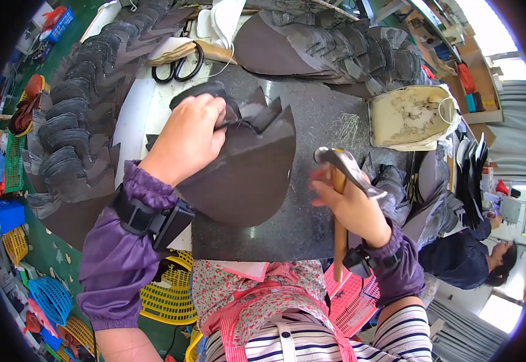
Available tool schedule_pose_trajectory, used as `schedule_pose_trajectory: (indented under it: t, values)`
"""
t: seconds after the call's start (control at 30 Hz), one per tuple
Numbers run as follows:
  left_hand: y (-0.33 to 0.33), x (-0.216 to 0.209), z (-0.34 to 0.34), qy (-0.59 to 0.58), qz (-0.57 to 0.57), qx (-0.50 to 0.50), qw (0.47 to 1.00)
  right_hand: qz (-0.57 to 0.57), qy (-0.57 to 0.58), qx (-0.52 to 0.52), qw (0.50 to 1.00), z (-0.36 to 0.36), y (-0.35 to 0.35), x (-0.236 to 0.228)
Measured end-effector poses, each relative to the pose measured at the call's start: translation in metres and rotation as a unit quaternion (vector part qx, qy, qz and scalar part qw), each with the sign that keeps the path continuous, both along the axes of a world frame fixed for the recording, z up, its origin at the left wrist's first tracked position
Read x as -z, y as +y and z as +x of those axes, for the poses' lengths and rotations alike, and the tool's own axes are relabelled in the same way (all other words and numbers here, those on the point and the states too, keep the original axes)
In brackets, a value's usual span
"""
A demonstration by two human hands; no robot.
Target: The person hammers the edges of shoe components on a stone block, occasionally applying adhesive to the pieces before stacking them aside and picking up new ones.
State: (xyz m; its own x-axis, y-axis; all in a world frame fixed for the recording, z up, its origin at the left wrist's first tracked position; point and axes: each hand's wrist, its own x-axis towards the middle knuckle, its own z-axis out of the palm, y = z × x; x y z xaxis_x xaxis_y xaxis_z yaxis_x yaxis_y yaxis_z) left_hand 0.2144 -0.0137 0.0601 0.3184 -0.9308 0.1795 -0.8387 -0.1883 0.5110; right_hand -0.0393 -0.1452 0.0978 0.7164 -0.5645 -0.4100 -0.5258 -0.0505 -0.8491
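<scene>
My left hand (187,136) is closed over the folded upper edge of a dark brown shoe-upper piece (248,181). The piece has a rounded lower edge and a jagged top, and lies on a dark slab (227,241). Under my left fingertips the material is partly hidden. A hammer (339,241) with a wooden handle is in my right hand (356,208), right of the piece and apart from it. Its metal head sits at the top of my grip, and some of my right fingers are blurred.
Black-handled scissors (184,69) lie beyond my left hand. Overlapping dark pieces (73,133) line the left side, with another pile (329,48) at the back. A worn cream container (411,117) stands at right. Another person (465,256) is far right; a yellow basket (169,295) is below.
</scene>
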Motion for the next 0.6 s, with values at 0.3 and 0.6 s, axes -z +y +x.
schedule_pose_trajectory:
  t: [0.3, 0.6]
  values:
    - [0.013, -0.016, 0.009, 0.188, 0.092, 0.07, 0.975, 0.118, -0.027, 0.01, 0.993, 0.022, 0.003, 0.019]
    - [0.012, -0.022, -0.06, -0.12, -0.165, -0.045, 0.978, 0.182, -0.059, 0.023, 0.981, 0.013, 0.018, 0.021]
